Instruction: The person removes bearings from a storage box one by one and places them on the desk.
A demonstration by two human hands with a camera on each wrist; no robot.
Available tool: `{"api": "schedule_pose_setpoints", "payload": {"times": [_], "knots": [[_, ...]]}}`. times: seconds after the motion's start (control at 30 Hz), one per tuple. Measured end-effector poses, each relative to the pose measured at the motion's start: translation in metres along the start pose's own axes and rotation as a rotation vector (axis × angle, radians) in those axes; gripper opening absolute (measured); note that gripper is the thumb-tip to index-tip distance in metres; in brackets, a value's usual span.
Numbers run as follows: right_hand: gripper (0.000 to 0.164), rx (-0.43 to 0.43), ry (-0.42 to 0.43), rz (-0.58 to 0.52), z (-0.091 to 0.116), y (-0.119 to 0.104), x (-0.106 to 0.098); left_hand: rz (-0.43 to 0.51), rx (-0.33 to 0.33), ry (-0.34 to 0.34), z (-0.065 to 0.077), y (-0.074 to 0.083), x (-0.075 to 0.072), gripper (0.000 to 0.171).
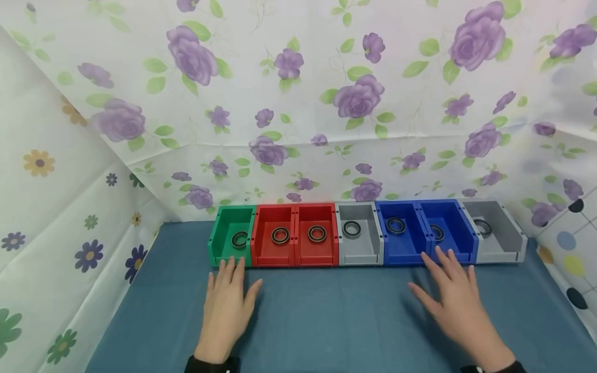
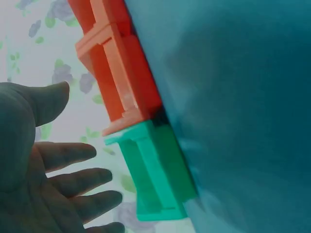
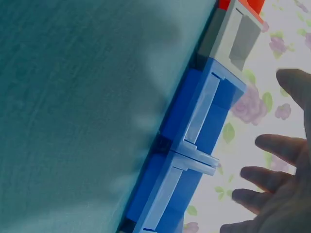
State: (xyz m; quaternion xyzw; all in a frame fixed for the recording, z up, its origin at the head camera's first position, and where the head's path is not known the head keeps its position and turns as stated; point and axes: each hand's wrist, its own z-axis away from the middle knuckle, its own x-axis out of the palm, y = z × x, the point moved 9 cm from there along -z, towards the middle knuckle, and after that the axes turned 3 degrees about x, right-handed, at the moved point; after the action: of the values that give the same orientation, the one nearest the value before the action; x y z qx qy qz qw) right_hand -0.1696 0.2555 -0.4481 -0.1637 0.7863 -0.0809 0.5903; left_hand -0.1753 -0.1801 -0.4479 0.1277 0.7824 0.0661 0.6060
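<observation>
My left hand (image 1: 227, 308) hovers with spread fingers at the front of the green bin (image 1: 224, 220), holding nothing. Inside that bin lies a black ring-shaped bearing (image 1: 239, 239). My right hand (image 1: 459, 305), also spread and holding nothing, is nearest to the right-hand blue bin (image 1: 450, 243), where another bearing (image 1: 437, 232) is partly hidden by the wall. In the left wrist view, the left fingers (image 2: 90, 179) stand apart beside the green bin (image 2: 155, 170). In the right wrist view, the right fingers (image 3: 265, 177) are spread near the blue bins (image 3: 194, 121).
Two red bins (image 1: 295, 259), a grey bin (image 1: 360, 257), another blue bin (image 1: 403, 255) and a grey end bin (image 1: 501, 228) complete the row, each with one bearing. The row stands on a blue-covered table (image 1: 326, 321) against a flowered cloth (image 1: 308, 103).
</observation>
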Motion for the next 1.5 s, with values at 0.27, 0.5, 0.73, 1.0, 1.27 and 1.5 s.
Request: {"api": "schedule_pose_setpoints", "payload": {"times": [0.27,0.5,0.73,1.0,1.27,1.5], "knots": [[0.054,0.016,0.218,-0.159,-0.015,0.009,-0.035,0.097,0.052,0.064,-0.024,0.035,-0.014,0.068],[0.047,0.098,0.287,-0.18,-0.023,0.027,-0.052,0.239,0.031,0.057,-0.044,0.059,-0.005,0.066],[0.049,0.15,0.294,-0.171,-0.025,0.043,-0.058,0.356,-0.055,0.008,-0.062,0.065,0.021,0.079],[0.05,0.199,0.279,-0.126,-0.029,0.061,-0.067,0.43,-0.073,-0.004,-0.076,0.067,0.043,0.087],[0.054,0.223,0.224,-0.058,-0.039,0.092,-0.077,0.425,-0.075,-0.042,-0.078,0.071,0.052,0.079],[0.056,0.238,0.194,-0.1,-0.055,0.118,-0.09,0.371,-0.014,0.005,-0.084,0.078,0.048,0.064]]}}
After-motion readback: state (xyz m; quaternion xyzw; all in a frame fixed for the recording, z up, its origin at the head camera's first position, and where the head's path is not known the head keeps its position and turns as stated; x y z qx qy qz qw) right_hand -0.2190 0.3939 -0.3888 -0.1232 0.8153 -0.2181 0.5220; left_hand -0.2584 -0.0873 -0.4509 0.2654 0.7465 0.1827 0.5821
